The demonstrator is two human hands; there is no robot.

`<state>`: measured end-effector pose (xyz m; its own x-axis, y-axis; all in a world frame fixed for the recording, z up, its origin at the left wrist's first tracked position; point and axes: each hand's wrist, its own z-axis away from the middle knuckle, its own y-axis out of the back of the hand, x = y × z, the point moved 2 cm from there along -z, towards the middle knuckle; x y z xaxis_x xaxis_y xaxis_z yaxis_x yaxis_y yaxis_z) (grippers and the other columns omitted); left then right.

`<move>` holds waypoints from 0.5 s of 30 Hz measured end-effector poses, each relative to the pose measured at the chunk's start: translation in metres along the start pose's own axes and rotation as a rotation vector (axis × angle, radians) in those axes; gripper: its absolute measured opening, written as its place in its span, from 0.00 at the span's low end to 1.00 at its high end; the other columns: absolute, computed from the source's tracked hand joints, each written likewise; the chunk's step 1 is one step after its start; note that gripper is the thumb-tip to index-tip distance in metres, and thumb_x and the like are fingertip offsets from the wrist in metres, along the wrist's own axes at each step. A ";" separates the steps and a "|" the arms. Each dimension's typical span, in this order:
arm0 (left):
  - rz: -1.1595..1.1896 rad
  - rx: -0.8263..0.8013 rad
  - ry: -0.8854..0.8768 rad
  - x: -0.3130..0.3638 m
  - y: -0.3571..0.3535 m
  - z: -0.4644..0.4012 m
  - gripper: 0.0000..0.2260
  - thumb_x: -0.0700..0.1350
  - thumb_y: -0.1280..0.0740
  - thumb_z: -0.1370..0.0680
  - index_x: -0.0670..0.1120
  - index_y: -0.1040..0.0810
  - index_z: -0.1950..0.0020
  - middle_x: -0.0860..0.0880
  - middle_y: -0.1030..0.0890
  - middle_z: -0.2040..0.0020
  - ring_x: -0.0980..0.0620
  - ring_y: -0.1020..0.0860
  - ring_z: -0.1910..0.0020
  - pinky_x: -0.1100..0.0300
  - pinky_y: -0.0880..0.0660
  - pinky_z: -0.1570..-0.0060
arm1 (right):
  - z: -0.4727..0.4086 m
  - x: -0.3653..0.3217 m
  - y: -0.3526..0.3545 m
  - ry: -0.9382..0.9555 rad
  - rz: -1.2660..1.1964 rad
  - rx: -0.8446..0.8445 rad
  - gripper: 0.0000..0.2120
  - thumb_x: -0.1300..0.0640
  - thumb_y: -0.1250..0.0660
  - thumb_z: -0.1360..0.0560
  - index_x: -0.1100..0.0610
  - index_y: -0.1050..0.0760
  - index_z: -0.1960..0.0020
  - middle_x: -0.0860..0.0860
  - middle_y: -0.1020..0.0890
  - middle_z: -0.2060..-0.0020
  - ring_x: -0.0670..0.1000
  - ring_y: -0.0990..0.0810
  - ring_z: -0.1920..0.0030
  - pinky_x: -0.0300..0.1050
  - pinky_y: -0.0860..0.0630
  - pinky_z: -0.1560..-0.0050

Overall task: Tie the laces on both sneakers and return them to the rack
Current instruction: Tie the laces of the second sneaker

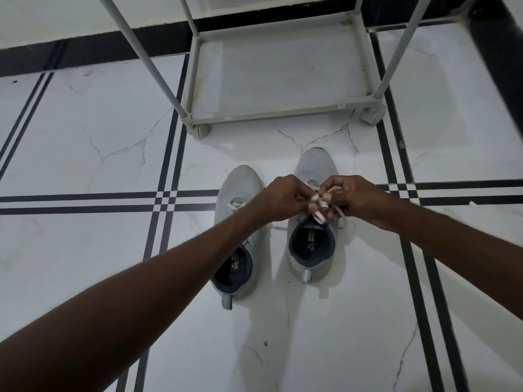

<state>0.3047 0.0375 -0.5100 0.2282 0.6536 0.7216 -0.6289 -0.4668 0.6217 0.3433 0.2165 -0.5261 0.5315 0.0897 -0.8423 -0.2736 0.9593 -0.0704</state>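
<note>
Two light grey sneakers with dark linings stand side by side on the floor, toes pointing away from me. Over the right sneaker (pixel 314 165) both hands meet: my left hand (pixel 285 198) and my right hand (pixel 346 198) each pinch part of its white laces (pixel 318 206), which are looped between my fingers. The left sneaker (pixel 240 182) is partly covered by my left forearm; its laces (pixel 236 205) lie loose across the tongue. The grey rack (pixel 271 116) stands just beyond the shoes, its bottom shelf bare.
The floor is white marble tile (pixel 85 137) with black stripe lines. The rack's slanted poles (pixel 141 55) rise toward me on the left and right. A black skirting band (pixel 85 49) runs along the wall behind.
</note>
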 end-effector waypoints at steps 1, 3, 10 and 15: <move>-0.126 0.021 -0.069 0.006 -0.001 0.000 0.07 0.46 0.26 0.26 0.43 0.13 0.53 0.43 0.14 0.59 0.46 0.18 0.60 0.55 0.24 0.58 | 0.000 -0.001 0.000 -0.003 0.020 -0.008 0.04 0.67 0.36 0.22 0.63 0.24 0.49 0.61 0.20 0.64 0.53 0.21 0.69 0.44 0.22 0.66; -0.311 0.099 -0.185 0.017 -0.003 0.001 0.07 0.45 0.28 0.26 0.44 0.13 0.52 0.42 0.15 0.58 0.43 0.19 0.60 0.58 0.30 0.62 | 0.001 -0.003 0.001 -0.025 0.045 -0.013 0.05 0.66 0.38 0.22 0.62 0.23 0.50 0.60 0.20 0.64 0.52 0.22 0.69 0.43 0.23 0.66; -0.362 0.366 -0.241 0.018 -0.021 0.016 0.07 0.43 0.31 0.27 0.43 0.15 0.53 0.44 0.19 0.58 0.43 0.20 0.63 0.54 0.26 0.65 | 0.005 -0.009 -0.002 -0.168 -0.012 -0.111 0.14 0.70 0.40 0.23 0.65 0.21 0.42 0.58 0.15 0.60 0.47 0.26 0.72 0.37 0.28 0.71; -0.140 0.464 -0.078 0.009 -0.025 0.025 0.06 0.45 0.29 0.29 0.46 0.14 0.56 0.48 0.14 0.58 0.47 0.17 0.61 0.51 0.21 0.60 | 0.007 -0.009 -0.006 -0.054 0.209 0.123 0.11 0.70 0.34 0.26 0.64 0.18 0.47 0.56 0.15 0.67 0.49 0.20 0.74 0.36 0.24 0.73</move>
<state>0.3408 0.0400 -0.5118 0.3527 0.6909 0.6311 -0.1949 -0.6054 0.7717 0.3453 0.2112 -0.5142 0.5167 0.3003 -0.8018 -0.2839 0.9436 0.1705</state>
